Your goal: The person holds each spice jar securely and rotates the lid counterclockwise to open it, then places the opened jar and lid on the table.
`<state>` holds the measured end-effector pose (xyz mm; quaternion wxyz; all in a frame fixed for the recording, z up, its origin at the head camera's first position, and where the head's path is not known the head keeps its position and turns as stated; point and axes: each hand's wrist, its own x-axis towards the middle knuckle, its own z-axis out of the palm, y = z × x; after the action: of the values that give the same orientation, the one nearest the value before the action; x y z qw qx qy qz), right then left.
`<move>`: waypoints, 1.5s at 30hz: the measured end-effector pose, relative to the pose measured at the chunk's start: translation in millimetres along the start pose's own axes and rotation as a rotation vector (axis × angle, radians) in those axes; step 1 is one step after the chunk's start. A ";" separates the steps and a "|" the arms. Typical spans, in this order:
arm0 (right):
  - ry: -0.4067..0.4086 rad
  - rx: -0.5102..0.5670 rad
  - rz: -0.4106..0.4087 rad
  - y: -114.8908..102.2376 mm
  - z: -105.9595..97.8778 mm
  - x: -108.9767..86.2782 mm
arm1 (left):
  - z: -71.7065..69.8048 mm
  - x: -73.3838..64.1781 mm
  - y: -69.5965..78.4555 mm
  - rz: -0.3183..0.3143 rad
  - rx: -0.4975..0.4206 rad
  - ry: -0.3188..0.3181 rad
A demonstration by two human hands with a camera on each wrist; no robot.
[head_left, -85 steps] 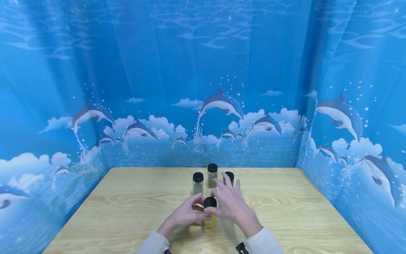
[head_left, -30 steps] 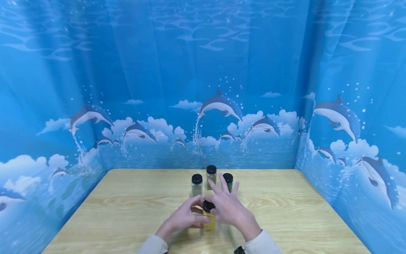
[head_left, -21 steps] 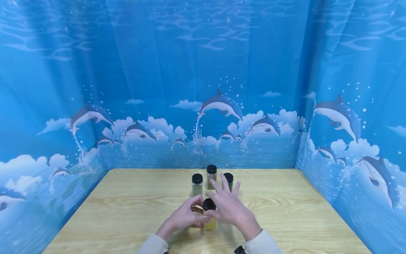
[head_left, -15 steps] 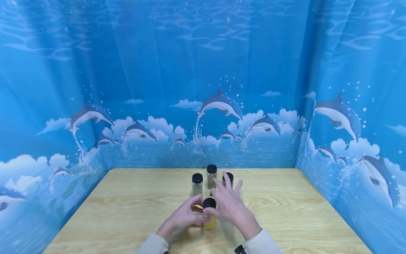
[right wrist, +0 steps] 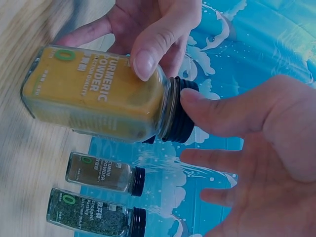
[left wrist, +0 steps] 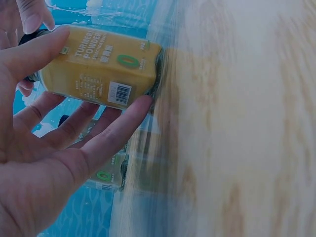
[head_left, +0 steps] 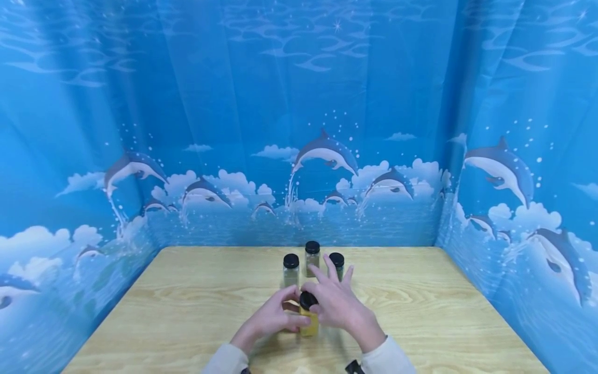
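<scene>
A square glass jar of yellow turmeric powder [right wrist: 98, 94] stands upright near the table's front, its black screw lid [right wrist: 178, 123] on its neck. My left hand [head_left: 272, 318] grips the jar's body from the left, thumb on one face and fingertips low on another. From the right, my right hand [head_left: 343, 307] pinches the lid between thumb and index finger; its other fingers spread away from the jar. In the right wrist view the thumb presses the lid's rim, while the index fingertip is hidden behind it.
Behind the hands stand three more black-lidded jars: a pale one [head_left: 290, 272] at left, cumin powder [right wrist: 96, 170] in the middle and chopped parsley [right wrist: 86, 212] at right. The wooden table [head_left: 187, 311] is bordered by a blue dolphin-print curtain [head_left: 233, 104].
My right hand has turned back and forth at the lid; since half a second ago its fingers have swung left over it. The left hand keeps its grip, and the jar stays in place.
</scene>
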<state>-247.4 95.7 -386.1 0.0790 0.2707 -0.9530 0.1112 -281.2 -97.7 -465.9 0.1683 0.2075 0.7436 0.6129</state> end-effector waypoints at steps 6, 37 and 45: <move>-0.010 0.005 -0.005 0.3 -0.7 -0.4 | -0.2 -0.5 0.5 0.013 0.004 -0.003; 0.020 -0.018 0.007 0.9 0.8 0.5 | 0.2 -0.1 -1.5 0.033 0.004 -0.020; 0.001 -0.021 -0.001 1.0 -0.8 -0.2 | -0.4 -0.1 -2.4 0.029 -0.005 -0.015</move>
<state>-247.7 96.9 -385.5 0.0824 0.2705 -0.9538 0.1014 -281.5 -98.5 -468.2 0.1654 0.2224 0.7376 0.6158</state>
